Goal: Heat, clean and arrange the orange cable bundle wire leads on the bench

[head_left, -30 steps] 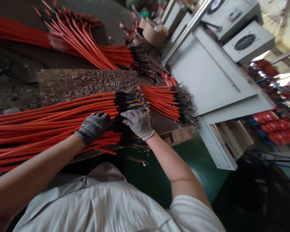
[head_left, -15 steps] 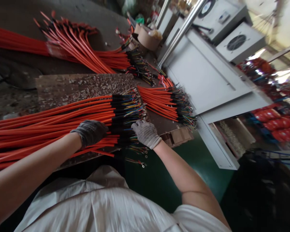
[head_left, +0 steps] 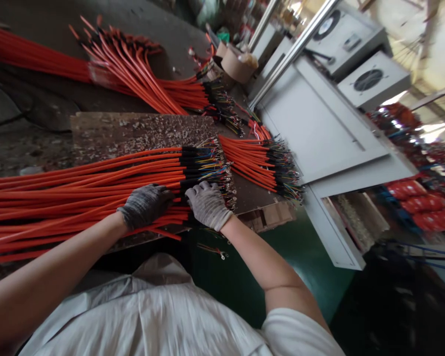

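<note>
Many orange cables (head_left: pixel 96 190) lie side by side across the board, with black sleeves and thin coloured wires at their right ends. My left hand (head_left: pixel 147 205), in a grey glove, is closed around some of the orange cables just left of the sleeves. Beside it, my right hand (head_left: pixel 208 203), also gloved, rests over the black sleeves with its fingers curled down. The fingertips and what lies under the right palm are hidden. Some wires with ring terminals (head_left: pixel 222 255) hang over the near edge.
A worn board (head_left: pixel 107 129) covered in scraps lies under the cables. Other orange cable bundles (head_left: pixel 133 74) are behind it, and another bundle (head_left: pixel 250 158) is to the right. A tape roll (head_left: pixel 237 64) and a grey machine cabinet (head_left: pixel 319 123) stand farther back.
My right hand has moved left from the wire ends onto the black sleeves, closer to my left hand. The view has shifted slightly. My left hand stays at the cables.
</note>
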The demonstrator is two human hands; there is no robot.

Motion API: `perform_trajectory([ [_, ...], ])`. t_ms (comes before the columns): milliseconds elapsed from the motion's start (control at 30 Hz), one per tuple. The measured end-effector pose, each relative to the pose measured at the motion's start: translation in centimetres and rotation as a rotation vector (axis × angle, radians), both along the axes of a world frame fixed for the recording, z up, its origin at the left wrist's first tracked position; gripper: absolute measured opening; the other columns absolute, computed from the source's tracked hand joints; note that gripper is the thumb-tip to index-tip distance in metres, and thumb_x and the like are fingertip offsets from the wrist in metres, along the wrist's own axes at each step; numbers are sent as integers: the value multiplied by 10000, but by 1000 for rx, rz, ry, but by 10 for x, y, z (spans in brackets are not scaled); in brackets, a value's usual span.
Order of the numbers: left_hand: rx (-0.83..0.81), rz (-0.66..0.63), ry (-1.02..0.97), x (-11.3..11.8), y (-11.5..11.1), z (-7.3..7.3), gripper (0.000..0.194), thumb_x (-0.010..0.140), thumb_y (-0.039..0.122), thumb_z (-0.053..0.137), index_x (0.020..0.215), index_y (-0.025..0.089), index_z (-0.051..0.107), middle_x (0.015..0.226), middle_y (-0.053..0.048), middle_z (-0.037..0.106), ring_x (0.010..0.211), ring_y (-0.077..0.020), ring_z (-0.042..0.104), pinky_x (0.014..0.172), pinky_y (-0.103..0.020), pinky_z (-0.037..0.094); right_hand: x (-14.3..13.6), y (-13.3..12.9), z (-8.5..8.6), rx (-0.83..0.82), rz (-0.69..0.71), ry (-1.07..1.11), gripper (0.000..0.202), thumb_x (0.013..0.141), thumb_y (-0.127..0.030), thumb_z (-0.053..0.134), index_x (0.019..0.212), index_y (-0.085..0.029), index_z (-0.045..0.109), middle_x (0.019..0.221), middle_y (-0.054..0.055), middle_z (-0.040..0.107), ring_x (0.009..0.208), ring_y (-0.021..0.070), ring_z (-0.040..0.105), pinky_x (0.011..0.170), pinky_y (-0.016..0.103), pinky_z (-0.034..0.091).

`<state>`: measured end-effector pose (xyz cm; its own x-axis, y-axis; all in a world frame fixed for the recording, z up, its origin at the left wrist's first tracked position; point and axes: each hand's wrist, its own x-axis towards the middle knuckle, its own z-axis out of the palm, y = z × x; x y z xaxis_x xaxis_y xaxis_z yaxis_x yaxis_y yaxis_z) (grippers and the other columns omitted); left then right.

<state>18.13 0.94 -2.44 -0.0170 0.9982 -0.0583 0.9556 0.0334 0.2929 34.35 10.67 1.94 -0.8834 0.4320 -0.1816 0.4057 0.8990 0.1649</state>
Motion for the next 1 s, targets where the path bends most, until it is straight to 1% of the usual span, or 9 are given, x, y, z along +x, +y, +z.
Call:
perform_trajectory([
  [167,-16,-7,23,-2,2,1,377,961,341,390,1160,214,684,1069,-90,705,992,-261,642,817,-338,482,5,6,-2,-1,34,28,270,978,-320,387,1082,-169,586,1063,122,662,1046,296,499,816,435,366],
  [400,29,-9,-10,-4,3,-2,352,948,338,429,1154,207,682,1059,-96,694,972,-249,636,804,-329,481,0,13,-8,-81,43,76,284,973,-345,438,1135,-202,623,1123,105,679,1110,285,498,875,422,367],
  [500,-3,20,62,-1,7,5,349,937,316,454,1205,211,652,1121,-136,650,1007,-290,623,732,-338,485,5,24,1,-146,-7,201,331,982,-374,440,1224,-242,623,1226,75,668,1153,253,525,960,412,373],
  [600,-114,47,167,4,10,12,390,961,245,353,1231,175,626,1094,-187,641,905,-326,648,637,-362,468,22,34,13,-288,-98,361,341,1003,-332,415,1245,-218,625,1242,49,677,1138,158,594,991,292,405],
  [700,-152,-17,103,10,8,12,403,972,275,339,1199,145,645,1045,-183,675,876,-322,659,672,-386,477,40,32,15,-428,-131,189,285,977,-299,481,1176,-222,670,1163,30,721,1075,147,657,925,260,462],
  [767,-139,-103,11,13,5,8,385,935,369,462,1186,161,666,1059,-157,690,914,-309,654,725,-370,484,46,27,10,-424,-143,54,293,970,-301,487,1194,-228,662,1188,43,713,1084,174,662,924,291,472],
  [833,-138,-141,-39,14,3,4,399,876,419,563,1184,195,682,1064,-133,698,904,-288,654,721,-337,482,45,24,5,-390,-156,3,315,985,-314,445,1215,-232,644,1209,52,702,1087,189,662,919,310,477],
  [900,-139,-134,-39,16,3,1,381,881,426,545,1164,221,697,1057,-113,702,875,-264,659,692,-312,478,41,23,3,-375,-154,-31,309,983,-338,436,1191,-249,646,1182,41,712,1069,200,667,890,319,485],
  [1000,-121,-137,-30,18,7,-2,373,924,404,450,1105,218,718,1018,-103,706,859,-239,661,697,-298,484,36,25,6,-393,-109,-123,284,944,-346,502,1166,-241,645,1172,49,707,1064,228,660,860,337,485],
])
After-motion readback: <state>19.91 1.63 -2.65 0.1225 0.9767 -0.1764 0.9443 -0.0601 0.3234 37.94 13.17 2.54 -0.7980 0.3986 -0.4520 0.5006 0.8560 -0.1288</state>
